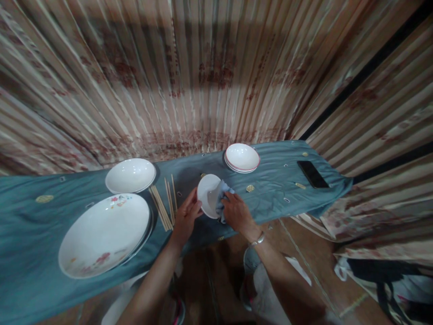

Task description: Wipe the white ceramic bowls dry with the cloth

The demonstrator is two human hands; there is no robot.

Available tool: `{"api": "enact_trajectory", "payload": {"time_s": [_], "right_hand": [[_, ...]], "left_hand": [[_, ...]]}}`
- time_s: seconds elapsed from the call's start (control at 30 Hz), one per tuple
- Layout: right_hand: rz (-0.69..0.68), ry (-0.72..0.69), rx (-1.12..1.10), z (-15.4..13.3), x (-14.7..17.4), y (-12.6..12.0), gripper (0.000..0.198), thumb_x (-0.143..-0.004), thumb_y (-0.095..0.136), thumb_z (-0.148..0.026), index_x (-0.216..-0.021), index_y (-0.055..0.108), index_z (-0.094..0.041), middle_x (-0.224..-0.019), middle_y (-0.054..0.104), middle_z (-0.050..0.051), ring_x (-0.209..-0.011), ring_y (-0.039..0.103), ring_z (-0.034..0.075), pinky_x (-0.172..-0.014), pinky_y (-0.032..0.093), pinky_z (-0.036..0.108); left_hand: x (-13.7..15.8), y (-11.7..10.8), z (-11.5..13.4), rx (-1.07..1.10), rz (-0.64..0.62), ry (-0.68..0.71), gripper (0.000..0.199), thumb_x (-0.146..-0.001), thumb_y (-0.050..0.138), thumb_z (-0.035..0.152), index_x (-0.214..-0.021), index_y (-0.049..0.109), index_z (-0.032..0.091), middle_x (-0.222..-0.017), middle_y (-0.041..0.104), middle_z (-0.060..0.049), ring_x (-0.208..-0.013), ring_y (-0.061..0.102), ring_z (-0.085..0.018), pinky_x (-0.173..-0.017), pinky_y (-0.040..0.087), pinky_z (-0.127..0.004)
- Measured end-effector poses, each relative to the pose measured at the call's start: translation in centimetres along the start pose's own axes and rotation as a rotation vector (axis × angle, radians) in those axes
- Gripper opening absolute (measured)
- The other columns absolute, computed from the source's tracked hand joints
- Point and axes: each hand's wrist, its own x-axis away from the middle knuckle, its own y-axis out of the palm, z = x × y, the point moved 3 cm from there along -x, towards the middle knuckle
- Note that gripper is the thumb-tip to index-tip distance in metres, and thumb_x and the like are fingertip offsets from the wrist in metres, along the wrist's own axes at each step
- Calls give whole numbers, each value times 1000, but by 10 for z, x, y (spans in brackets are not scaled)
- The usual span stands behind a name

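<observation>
A small white bowl (207,192) is tilted up between my two hands, above the near part of the covered table. My left hand (186,214) grips its left rim, thumb at the edge and fingers behind. In my right hand (237,212) is a bunched light-blue cloth (221,194), pressed against the bowl's right side; the cloth partly covers that rim. Left of my left hand lie several wooden chopsticks (160,207). Beyond the bowl, to the right, sits a stack of white bowls (242,156) with a red rim on top.
Large white plates with flowers (104,234) are stacked at the left front, with white dishes (131,175) behind them. A black phone (312,174) lies at the right end of the teal tablecloth (274,180). Pleated curtains (203,81) hang behind; a bag (389,275) is at lower right.
</observation>
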Motion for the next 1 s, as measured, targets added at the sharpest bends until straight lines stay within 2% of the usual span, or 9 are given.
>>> {"api": "enact_trajectory", "payload": {"time_s": [0.17, 0.37, 0.5, 0.67, 0.83, 1.0], "right_hand": [[27, -16, -158, -1, 6, -5, 22, -84, 51, -3, -87, 68, -17, -97, 69, 11, -108, 57, 24, -99, 44, 40], [-27, 30, -493, -3, 4, -11, 26, -85, 47, -6, -94, 69, -16, -100, 71, 7, -97, 64, 19, -91, 47, 32], [-57, -19, -787, -7, -2, -10, 32, -84, 45, -7, -100, 70, -18, -102, 72, 4, -98, 66, 17, -90, 48, 30], [12, -82, -1067, -13, -11, -1, 38, -88, 44, -13, -119, 65, -20, -123, 68, 4, -114, 62, 18, -102, 45, 34], [96, -53, -1016, -16, -24, 14, 42, -92, 43, -18, -132, 57, -20, -143, 53, 6, -134, 48, 18, -114, 35, 39], [175, -68, -767, -16, -31, 16, 49, -91, 42, -11, -139, 49, -19, -148, 46, 10, -139, 41, 20, -116, 34, 41]], "left_hand": [[0, -1, 0, -15, 13, 1, 73, -75, 69, 51, -139, 51, 19, -128, 65, -11, -115, 62, -30, -83, 59, -37], [-1, -1, -1, -27, 34, 0, 72, -75, 69, 51, -137, 53, 19, -130, 64, -12, -113, 63, -30, -81, 59, -38], [-1, -2, -1, -29, 38, -10, 70, -76, 68, 50, -138, 53, 21, -134, 62, -10, -117, 61, -31, -82, 58, -37], [-1, -2, -2, -46, 14, -4, 70, -77, 67, 51, -139, 51, 22, -136, 60, -10, -120, 59, -31, -83, 58, -35], [0, -1, -4, -1, 14, -8, 75, -74, 69, 52, -140, 50, 19, -136, 60, -11, -121, 58, -31, -85, 58, -38], [1, 0, -4, 24, 31, -16, 79, -72, 72, 52, -140, 50, 19, -133, 62, -11, -121, 58, -32, -88, 57, -40]]}}
